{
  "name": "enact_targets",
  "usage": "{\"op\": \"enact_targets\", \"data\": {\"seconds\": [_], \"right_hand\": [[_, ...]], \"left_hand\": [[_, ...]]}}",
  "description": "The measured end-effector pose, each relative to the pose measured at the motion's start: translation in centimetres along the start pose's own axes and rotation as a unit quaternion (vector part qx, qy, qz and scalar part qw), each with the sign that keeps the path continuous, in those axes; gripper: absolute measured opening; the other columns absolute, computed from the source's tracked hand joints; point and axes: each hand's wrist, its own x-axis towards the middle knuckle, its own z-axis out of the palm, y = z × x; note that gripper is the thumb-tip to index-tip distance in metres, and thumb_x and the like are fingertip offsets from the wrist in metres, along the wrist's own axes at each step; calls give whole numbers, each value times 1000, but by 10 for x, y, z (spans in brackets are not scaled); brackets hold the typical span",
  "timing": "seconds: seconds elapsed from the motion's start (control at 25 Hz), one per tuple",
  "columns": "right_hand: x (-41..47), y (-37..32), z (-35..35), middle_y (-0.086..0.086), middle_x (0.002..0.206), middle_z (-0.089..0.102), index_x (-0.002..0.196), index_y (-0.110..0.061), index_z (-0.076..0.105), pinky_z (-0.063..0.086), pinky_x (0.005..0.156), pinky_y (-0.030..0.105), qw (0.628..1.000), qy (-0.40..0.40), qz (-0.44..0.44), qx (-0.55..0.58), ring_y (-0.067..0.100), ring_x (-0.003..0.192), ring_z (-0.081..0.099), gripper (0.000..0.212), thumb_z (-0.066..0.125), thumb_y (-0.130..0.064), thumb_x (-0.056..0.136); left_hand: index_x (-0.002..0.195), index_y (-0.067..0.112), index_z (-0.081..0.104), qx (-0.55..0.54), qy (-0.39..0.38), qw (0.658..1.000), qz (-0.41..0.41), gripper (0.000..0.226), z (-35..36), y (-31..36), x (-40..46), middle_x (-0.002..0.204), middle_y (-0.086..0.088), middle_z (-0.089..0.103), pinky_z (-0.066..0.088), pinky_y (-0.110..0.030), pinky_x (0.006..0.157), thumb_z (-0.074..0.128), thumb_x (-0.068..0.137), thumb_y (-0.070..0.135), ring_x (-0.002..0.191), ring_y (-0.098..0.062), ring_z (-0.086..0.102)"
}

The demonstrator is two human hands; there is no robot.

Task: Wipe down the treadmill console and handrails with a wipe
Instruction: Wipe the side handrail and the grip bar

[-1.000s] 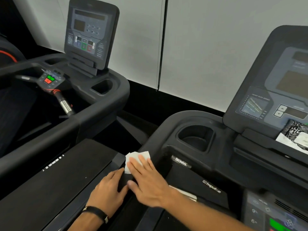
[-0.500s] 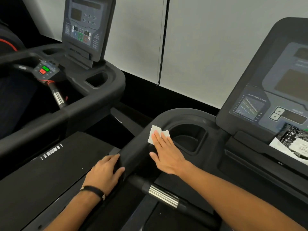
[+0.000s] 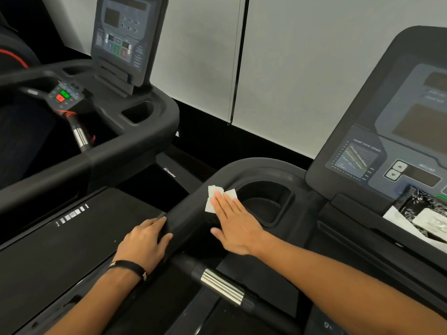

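Observation:
A white wipe (image 3: 211,197) lies flat on the black left handrail (image 3: 186,213) of the near treadmill, just left of the cup holder (image 3: 263,201). My right hand (image 3: 234,223) presses the wipe down with straight fingers. My left hand (image 3: 145,240) grips the same handrail lower down, fingers curled over its edge; a black band circles that wrist. The console (image 3: 387,131) rises at the right with its dark screen and arrow buttons.
A black-and-white wipe packet (image 3: 420,213) rests on the console ledge. A chrome pulse grip (image 3: 222,286) crosses below my hands. A second treadmill (image 3: 125,44) stands at the left, with its belt deck (image 3: 60,238) between the two machines. A white wall lies behind.
My right hand has slid the wipe up the handrail from near its lower end to beside the cup holder. My left hand stays on the handrail.

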Motion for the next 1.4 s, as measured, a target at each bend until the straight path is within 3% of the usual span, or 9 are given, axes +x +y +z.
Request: {"op": "enact_targets", "data": {"seconds": [0.12, 0.24, 0.44, 0.52, 0.72, 0.88, 1.04, 1.24, 1.4], "right_hand": [[-25, 9, -3, 15, 166, -12, 157, -3, -6, -2, 125, 45, 998, -4, 63, 29, 28, 154, -12, 77, 27, -48, 104], [-35, 18, -7, 24, 156, 32, 153, 4, 22, 17, 123, 49, 969, -34, 216, 116, 36, 147, 29, 80, 37, -53, 98], [34, 34, -46, -5, 134, 60, 132, -15, 60, 41, 107, 40, 760, -107, 339, 544, 19, 119, 57, 74, 53, -69, 81], [40, 45, -54, -9, 135, 55, 137, -18, 56, 37, 108, 36, 745, -149, 304, 574, 15, 120, 55, 60, 58, -56, 91], [-1, 77, -68, -3, 130, 64, 130, -17, 64, 39, 106, 32, 842, -340, 214, 361, 16, 122, 58, 60, 56, -61, 91], [4, 91, -89, 2, 97, 63, 98, -9, 69, 43, 88, 35, 875, -425, 152, 173, 21, 94, 59, 42, 58, -48, 83], [12, 112, -103, 9, 147, 45, 134, -24, 56, 29, 111, 48, 862, -486, 145, -7, 32, 141, 31, 58, 45, -51, 84], [17, 127, -92, 14, 148, 48, 144, -11, 49, 0, 123, 57, 816, -492, 7, -302, 26, 145, 33, 56, 31, -31, 94], [19, 139, -72, 7, 162, 30, 158, -20, 23, -12, 118, 64, 792, -446, -106, -403, 26, 155, 5, 64, 48, -26, 99]], "left_hand": [[144, 26, 41, 7, -12, 1000, 3, 52, -3, -1, 2, 143, 5, 48, 43, -35, 99, 49, 96, 44, 126, -18, 50], [146, 27, 38, 18, -12, 1000, 5, 53, -1, -1, 1, 146, 4, 45, 42, -35, 101, 47, 97, 45, 129, -19, 47], [146, 26, 38, 39, -18, 999, 13, 54, -2, 1, 4, 146, 4, 44, 43, -34, 100, 46, 97, 45, 130, -19, 47], [145, 25, 40, 39, -19, 999, 18, 53, -4, 1, 7, 144, 4, 46, 44, -34, 98, 47, 96, 45, 127, -20, 49], [145, 26, 39, 43, -36, 998, 31, 53, -8, 1, 5, 143, 5, 47, 46, -33, 97, 45, 97, 47, 125, -19, 50], [146, 27, 36, 44, -31, 998, 35, 55, -11, 0, 7, 144, 7, 45, 46, -31, 95, 44, 97, 49, 126, -17, 50], [147, 26, 35, 48, -48, 997, 30, 55, -11, 0, 6, 143, 6, 45, 48, -34, 95, 42, 97, 49, 124, -19, 51], [143, 25, 38, 56, -61, 996, 36, 51, -12, -1, 9, 138, 4, 48, 50, -35, 93, 43, 97, 48, 121, -21, 53], [142, 23, 38, 64, -67, 995, 37, 50, -11, 2, 8, 137, 2, 48, 50, -35, 92, 43, 98, 46, 119, -22, 55]]}}
